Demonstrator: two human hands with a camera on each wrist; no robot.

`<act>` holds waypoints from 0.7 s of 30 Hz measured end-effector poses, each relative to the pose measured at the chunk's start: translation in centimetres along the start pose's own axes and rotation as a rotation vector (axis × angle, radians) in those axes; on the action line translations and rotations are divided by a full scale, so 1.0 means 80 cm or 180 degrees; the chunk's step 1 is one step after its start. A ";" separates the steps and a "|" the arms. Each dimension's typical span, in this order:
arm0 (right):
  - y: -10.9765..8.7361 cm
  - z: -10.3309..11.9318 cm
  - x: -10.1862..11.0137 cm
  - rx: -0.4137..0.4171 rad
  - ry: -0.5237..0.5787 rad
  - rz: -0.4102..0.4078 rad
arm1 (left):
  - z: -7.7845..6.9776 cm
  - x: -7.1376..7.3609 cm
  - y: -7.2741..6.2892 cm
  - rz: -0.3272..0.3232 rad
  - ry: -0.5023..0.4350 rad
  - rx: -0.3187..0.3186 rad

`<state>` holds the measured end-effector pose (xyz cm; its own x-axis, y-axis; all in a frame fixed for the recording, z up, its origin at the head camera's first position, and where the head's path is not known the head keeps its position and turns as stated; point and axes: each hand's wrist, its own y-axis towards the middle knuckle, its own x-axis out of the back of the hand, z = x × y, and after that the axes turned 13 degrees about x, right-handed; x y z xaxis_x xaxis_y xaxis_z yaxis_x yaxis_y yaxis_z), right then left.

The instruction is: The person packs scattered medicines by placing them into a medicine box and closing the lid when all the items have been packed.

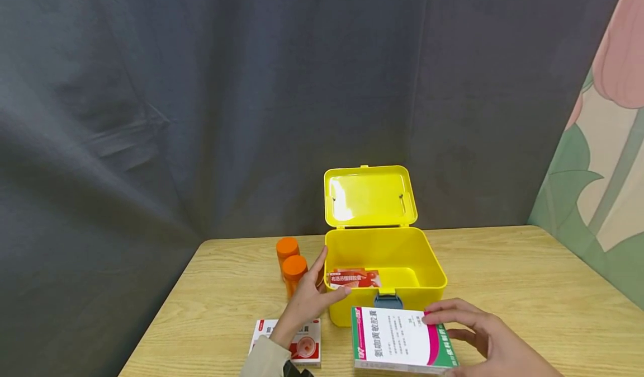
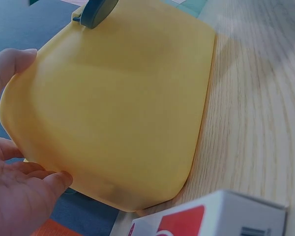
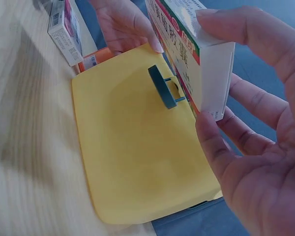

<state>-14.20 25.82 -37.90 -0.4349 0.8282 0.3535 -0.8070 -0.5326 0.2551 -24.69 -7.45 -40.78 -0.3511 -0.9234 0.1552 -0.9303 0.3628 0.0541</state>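
The yellow box (image 1: 377, 245) stands open on the wooden table (image 1: 201, 298). At its near left corner, the left hand (image 1: 307, 298) grips the rim, thumb on the front, fingers along the side. Before its front wall, the right hand (image 1: 483, 332) pinches a green-and-white carton (image 1: 402, 335) by the right end; the carton extends leftward from those fingers, long axis roughly along that wall. Left of the box are a red-and-white carton (image 1: 308, 349), nearer, and orange-capped bottles (image 1: 294, 265); inside lies a red packet (image 1: 352, 278).
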 end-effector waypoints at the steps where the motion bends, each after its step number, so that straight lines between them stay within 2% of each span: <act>1: 0.001 0.002 0.001 -0.0055 -0.0032 -0.0032 | 0.000 0.000 0.000 0.0007 -0.0010 -0.0003; 7: 0.011 0.021 0.000 -0.0277 -0.0152 -0.0154 | 0.000 0.000 -0.001 0.0038 -0.0036 -0.0033; 13: 0.018 0.021 0.000 -0.0113 -0.0182 -0.0172 | 0.000 0.000 -0.001 0.0059 -0.0063 -0.0050; 21: 0.026 0.025 -0.001 0.0700 -0.0453 -0.0116 | -0.001 0.001 -0.004 0.0009 0.0039 0.0005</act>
<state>-15.08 24.28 -35.59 -0.3339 0.8230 0.4595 -0.7081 -0.5408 0.4541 -24.41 -7.64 -40.67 -0.3524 -0.9208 0.1673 -0.9295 0.3651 0.0521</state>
